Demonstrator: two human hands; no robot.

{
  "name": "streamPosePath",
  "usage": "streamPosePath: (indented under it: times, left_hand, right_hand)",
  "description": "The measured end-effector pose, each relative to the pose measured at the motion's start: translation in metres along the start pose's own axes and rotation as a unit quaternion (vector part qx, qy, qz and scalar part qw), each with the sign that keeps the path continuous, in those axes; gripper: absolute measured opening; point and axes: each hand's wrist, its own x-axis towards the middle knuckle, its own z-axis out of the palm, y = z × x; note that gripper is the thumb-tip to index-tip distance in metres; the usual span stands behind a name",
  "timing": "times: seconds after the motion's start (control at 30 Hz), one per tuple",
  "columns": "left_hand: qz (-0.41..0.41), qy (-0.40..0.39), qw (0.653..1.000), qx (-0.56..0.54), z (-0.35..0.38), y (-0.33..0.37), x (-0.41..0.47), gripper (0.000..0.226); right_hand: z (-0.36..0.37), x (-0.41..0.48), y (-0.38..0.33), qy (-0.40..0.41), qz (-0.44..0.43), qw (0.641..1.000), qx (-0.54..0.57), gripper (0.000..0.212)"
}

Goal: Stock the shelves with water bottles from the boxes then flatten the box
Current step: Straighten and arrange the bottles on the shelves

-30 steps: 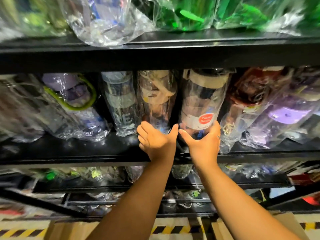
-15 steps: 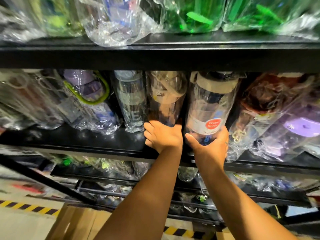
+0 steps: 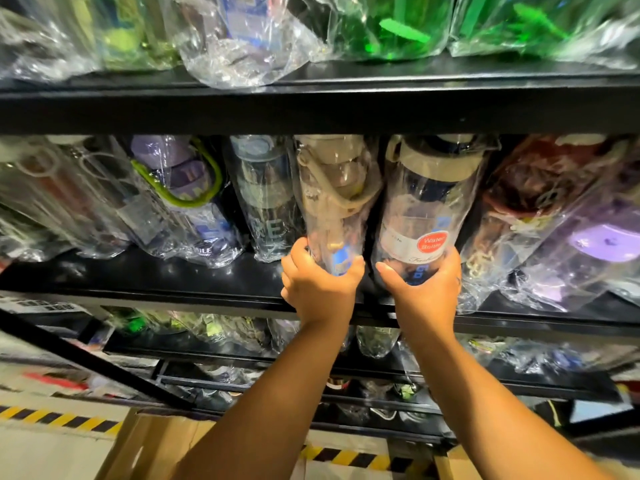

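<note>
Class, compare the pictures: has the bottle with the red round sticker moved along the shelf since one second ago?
Cannot tell. The camera itself shifted. Against the neighbouring tan-strap bottle, the red-sticker bottle keeps its spot on the shelf, with the right hand at its base.

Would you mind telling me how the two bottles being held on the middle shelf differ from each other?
The bottle in the left hand shows a beige strap hanging down its front; the bottle in the right hand has none visible. The right-hand bottle carries a white label with a red round sticker; the left-hand bottle shows no such label. The right-hand bottle looks wider. Both are wrapped in clear plastic, stand upright and have beige lids.
</note>
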Motion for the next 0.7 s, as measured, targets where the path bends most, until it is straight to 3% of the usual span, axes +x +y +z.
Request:
streamPosePath:
  times: [0.33, 0.5, 0.6, 0.7]
  left_hand:
    - [0.097, -0.009, 0.995, 0.025, -0.010, -0.011, -0.002, 0.087]
    - [0.054, -0.160, 0.985, -0.030, -0.032, -0.022, 0.003, 0.093]
    - [0.088, -0.166, 0.981, -0.051, -0.070, -0.047, 0.013, 0.077]
    - [0.171, -0.053, 0.983, -0.037, -0.101, -0.078, 0.042, 0.069]
  right_hand:
    - [-0.002, -0.001, -0.003, 0.005, -0.032, 0.998, -0.060, 0.105]
    - [-0.012, -0.020, -0.012, 0.007, -0.005, 0.997, -0.077, 0.114]
    - [-0.018, -0.062, -0.013, 0.048, -0.063, 0.995, -0.061, 0.085]
    - [-0.002, -0.102, -0.023, -0.009, -0.139, 0.989, -0.058, 0.051]
